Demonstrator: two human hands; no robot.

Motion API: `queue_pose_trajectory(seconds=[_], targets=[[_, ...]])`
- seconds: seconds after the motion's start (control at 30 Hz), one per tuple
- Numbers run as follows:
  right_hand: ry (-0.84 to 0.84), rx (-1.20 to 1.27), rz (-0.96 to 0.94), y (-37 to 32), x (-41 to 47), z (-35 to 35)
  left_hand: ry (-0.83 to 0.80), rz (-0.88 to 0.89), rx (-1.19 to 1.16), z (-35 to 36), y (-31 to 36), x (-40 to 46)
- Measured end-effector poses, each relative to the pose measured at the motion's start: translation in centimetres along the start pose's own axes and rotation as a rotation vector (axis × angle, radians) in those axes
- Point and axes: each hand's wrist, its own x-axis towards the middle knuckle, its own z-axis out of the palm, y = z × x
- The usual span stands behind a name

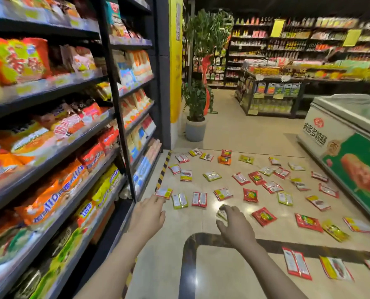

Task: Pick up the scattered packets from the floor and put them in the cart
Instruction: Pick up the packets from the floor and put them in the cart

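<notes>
i reach both arms over the packets (251, 182) strewn on the tile beside the freezer (350, 147), red and yellow foil pouches lying flat. my left hand (148, 214), spread and empty, nears a packet by the shelf (72, 130); my right hand (236, 223) curls over a yellow packet (221, 213), grip uncertain. no cart shows.

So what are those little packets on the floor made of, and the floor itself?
The packets look like thin plastic or foil film: glossy, printed, with flat sealed edges and glints of light. The floor looks like polished beige tile or stone, since it mirrors a ceiling light; a darker glossy band is inlaid in it.
</notes>
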Motion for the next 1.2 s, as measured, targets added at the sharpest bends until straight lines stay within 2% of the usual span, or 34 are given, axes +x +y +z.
queue_pose_trajectory(seconds=[0.2,0.4,0.7,0.8,0.9,1.07,1.2], targets=[[-0.033,-0.005,0.054,-1.7,15.5,2.7,-0.089,-0.042,-0.01,5.0,-6.2,13.4],[-0.091,-0.026,0.121,-4.0,31.3,7.7,-0.085,-0.035,-0.057,11.7,-13.7,27.3],[-0.169,0.005,0.239,-5.9,52.4,14.6,-0.269,0.005,-0.076,23.4,-22.6,47.7],[-0.225,-0.005,0.278,-5.4,58.5,17.8,-0.389,-0.08,-0.121,27.6,-24.4,53.1],[-0.274,-0.017,0.307,-4.2,64.7,21.5,-0.397,-0.085,-0.12,32.8,-26.3,57.8],[-0.388,-0.033,0.357,-1.6,74.6,28.5,-0.505,-0.136,-0.155,42.2,-29.1,65.2],[-0.478,-0.005,0.421,1.2,81.3,34.8,-0.59,-0.055,-0.141,51.3,-31.6,70.1]])
